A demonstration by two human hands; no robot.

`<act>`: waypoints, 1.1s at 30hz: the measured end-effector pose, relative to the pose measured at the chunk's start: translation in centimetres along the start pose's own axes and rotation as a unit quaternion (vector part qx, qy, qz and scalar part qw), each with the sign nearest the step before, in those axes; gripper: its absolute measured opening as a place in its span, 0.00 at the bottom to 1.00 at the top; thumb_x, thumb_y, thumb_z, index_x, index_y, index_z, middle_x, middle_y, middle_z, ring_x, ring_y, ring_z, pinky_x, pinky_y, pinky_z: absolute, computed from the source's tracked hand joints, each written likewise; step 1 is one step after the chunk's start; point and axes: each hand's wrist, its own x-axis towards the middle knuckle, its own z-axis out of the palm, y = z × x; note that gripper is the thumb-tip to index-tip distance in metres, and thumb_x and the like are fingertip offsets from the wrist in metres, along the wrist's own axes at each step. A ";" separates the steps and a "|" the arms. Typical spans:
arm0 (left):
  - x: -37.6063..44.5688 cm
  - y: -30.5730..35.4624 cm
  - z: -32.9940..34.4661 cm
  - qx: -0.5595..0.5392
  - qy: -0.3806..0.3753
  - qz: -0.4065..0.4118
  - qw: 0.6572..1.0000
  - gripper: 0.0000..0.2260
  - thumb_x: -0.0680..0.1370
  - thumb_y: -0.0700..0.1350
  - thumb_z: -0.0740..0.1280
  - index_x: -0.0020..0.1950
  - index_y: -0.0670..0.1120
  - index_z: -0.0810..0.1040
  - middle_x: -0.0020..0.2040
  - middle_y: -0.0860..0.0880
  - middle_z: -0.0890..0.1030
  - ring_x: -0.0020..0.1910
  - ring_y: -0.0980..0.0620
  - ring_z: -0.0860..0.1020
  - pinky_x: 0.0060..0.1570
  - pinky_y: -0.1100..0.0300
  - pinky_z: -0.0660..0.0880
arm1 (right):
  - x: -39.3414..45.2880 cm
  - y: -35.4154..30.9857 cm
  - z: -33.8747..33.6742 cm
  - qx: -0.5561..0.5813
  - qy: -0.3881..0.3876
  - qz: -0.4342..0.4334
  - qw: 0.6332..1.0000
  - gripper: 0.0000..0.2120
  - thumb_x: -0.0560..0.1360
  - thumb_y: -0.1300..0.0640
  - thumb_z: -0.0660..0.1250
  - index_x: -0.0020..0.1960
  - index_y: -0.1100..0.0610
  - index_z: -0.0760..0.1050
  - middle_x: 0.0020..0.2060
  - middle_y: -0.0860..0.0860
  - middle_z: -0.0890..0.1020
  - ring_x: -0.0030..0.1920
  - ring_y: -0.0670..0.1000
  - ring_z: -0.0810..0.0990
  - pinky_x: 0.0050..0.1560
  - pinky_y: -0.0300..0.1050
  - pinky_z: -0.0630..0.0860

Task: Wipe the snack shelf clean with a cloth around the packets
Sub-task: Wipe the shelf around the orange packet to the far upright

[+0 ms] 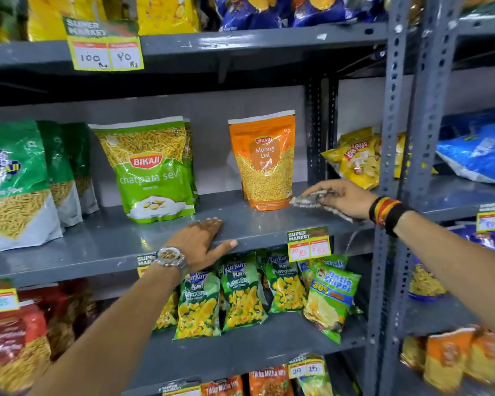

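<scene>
The grey metal snack shelf [103, 241] runs across the middle of the view. On it stand an orange Moong Dal packet [265, 161], a green Bikaji sev packet [152, 170] and green-and-white packets [15, 181] at the left. My right hand [340, 197] presses a crumpled grey cloth [312, 200] onto the shelf just right of the orange packet. My left hand [203, 241] lies flat on the shelf's front edge, fingers spread, holding nothing, below the gap between the two Bikaji packets.
A perforated grey upright [389, 167] stands right of my right hand, with yellow chip bags [357, 158] behind it. A price tag [309, 244] hangs on the shelf edge. Green puffcorn packets [240, 295] fill the shelf below; more packets sit above.
</scene>
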 end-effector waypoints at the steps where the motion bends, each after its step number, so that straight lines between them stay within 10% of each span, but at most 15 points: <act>1: 0.7 1.3 0.0 -0.001 0.001 0.010 1.000 0.43 0.76 0.76 0.43 0.78 0.47 0.65 0.76 0.46 0.71 0.70 0.43 0.74 0.67 0.47 0.73 | 0.8 0.6 -0.4 -0.004 0.028 0.010 1.000 0.16 0.80 0.68 0.59 0.62 0.56 0.79 0.65 0.52 0.79 0.68 0.51 0.73 0.61 0.39 0.67; 18: 5.6 6.3 1.3 -0.022 -0.011 0.050 0.998 0.49 0.70 0.78 0.35 0.83 0.48 0.52 0.82 0.48 0.60 0.79 0.48 0.61 0.75 0.53 0.61 | 13.7 9.1 -0.6 -0.024 0.164 0.139 0.976 0.17 0.80 0.71 0.55 0.64 0.65 0.76 0.65 0.60 0.78 0.67 0.59 0.74 0.52 0.31 0.66; 25: 6.0 5.8 2.5 -0.038 0.006 0.056 0.998 0.50 0.71 0.78 0.34 0.83 0.48 0.52 0.82 0.48 0.58 0.80 0.51 0.57 0.79 0.56 0.52 | 20.4 14.1 0.3 -0.064 0.129 0.165 0.976 0.14 0.77 0.66 0.63 0.57 0.55 0.82 0.61 0.56 0.82 0.62 0.58 0.79 0.63 0.44 0.74; 33: 6.0 5.7 2.6 -0.033 0.012 0.063 0.997 0.48 0.73 0.77 0.35 0.83 0.47 0.53 0.82 0.49 0.57 0.81 0.53 0.56 0.78 0.60 0.49 | 24.5 13.6 1.9 -0.070 0.005 0.140 0.988 0.19 0.76 0.71 0.59 0.60 0.59 0.81 0.53 0.54 0.82 0.54 0.59 0.80 0.53 0.46 0.75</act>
